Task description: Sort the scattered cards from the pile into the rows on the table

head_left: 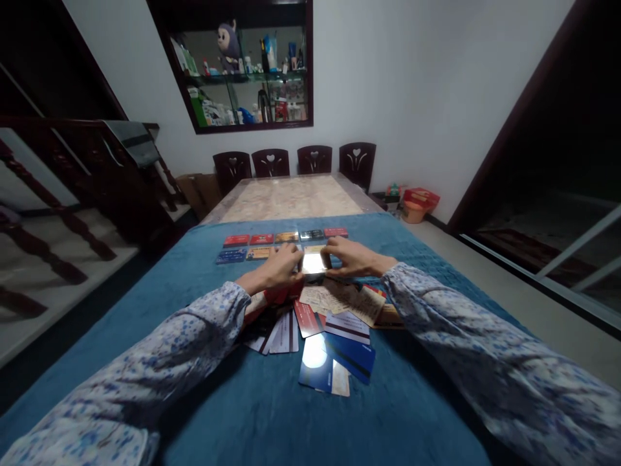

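Note:
Between my two hands is a small plastic card (pixel 314 262), its face washed out by bright glare. My left hand (pixel 280 264) pinches the card's left edge, while my right hand (pixel 350 257) has fingers closed at its right edge. Just beyond, cards lie in two rows: a red card (pixel 236 241), a gold card (pixel 286 237) and a black card (pixel 311 235) among the back ones, a blue card (pixel 231 256) in the front one. Nearer to me is a loose overlapping heap with a white striped card (pixel 284 333) and a blue card (pixel 315 369).
A blue cloth (pixel 194 362) covers the near part of the long table, whose marble-patterned top (pixel 291 194) shows farther off. Several dark wooden chairs (pixel 314 158) stand at the far end. A railing (pixel 63 207) runs at the left; an orange bucket (pixel 413 211) sits on the floor at right.

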`<state>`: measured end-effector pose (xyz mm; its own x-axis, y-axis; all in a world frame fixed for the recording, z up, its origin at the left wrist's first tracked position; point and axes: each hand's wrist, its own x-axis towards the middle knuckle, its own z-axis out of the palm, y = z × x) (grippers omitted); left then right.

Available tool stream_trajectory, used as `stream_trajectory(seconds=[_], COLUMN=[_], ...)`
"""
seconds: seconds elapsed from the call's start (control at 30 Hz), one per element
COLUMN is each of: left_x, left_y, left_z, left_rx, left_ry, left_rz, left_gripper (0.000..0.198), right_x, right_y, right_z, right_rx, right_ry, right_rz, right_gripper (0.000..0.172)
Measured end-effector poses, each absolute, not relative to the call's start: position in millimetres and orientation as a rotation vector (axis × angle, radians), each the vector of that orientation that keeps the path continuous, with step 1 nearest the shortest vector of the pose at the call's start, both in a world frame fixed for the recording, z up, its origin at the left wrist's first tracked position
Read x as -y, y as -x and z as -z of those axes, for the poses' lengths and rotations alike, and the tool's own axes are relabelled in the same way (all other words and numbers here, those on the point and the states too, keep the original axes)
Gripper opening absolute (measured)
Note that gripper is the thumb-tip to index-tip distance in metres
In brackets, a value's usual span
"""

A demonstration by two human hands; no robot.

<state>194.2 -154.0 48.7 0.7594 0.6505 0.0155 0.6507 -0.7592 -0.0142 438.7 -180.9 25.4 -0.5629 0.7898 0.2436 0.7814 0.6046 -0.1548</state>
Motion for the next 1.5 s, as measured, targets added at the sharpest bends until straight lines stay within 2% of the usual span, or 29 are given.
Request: stream_trajectory(seconds=[0.13, 0.3, 0.47, 0.67, 0.93, 1.27, 1.5], left_x=[137, 110, 89, 63, 28, -6, -16], left_y=[-185, -175, -171, -165, -169, -172, -176], left_z=[-50, -47, -48, -47, -47, -42, -36], left_rx=[1.151, 1.171, 1.216, 1.239, 1.288, 1.362, 1.424], left_ry=[2.908, 2.873, 2.837, 2.817, 2.795, 2.771, 2.745], left_rz=[0.019, 0.006, -0.029, -0.053, -0.094, -0.164, -0.221], left_gripper=[0.031, 0.036, 0.045, 0.05, 0.043, 0.048, 0.038], right_x=[164, 138, 114, 89, 52, 15, 3], right_y=[-425, -411, -401, -392, -387, -383, -377], right_z=[-34, -39, -43, -48, -49, -37, -29], right_rx=[2.603, 2.601, 2.635, 2.684, 2.703, 2.693, 2.669], right_ry=[1.242, 1.338, 1.357, 1.414, 1.52, 1.6, 1.714], right_rz=[-0.015, -0.009, -0.003, 0.048, 0.069, 0.039, 0.02], right_gripper=[0.021, 0.028, 0.021, 0.027, 0.028, 0.03, 0.036])
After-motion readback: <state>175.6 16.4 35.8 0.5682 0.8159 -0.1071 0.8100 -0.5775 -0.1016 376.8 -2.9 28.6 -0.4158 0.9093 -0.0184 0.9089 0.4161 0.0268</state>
